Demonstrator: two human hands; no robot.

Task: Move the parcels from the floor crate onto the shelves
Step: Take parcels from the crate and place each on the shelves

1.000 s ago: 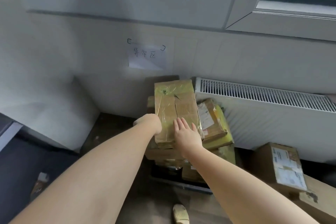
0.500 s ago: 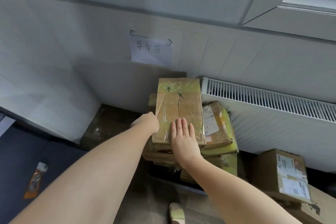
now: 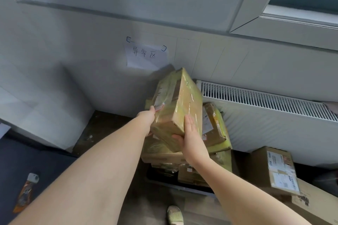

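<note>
One parcel (image 3: 175, 104), tilted, long axis pointing away, near end gripped between left hand (image 3: 146, 117) and right hand (image 3: 192, 136).

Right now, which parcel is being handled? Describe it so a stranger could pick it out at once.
Start at the white wall radiator; a stack of parcels sits at its left end, below the paper sign. It is the tape-wrapped brown parcel on top, held between the left hand and right hand. Unlike its flat-lying neighbours, it is tilted up.
</note>
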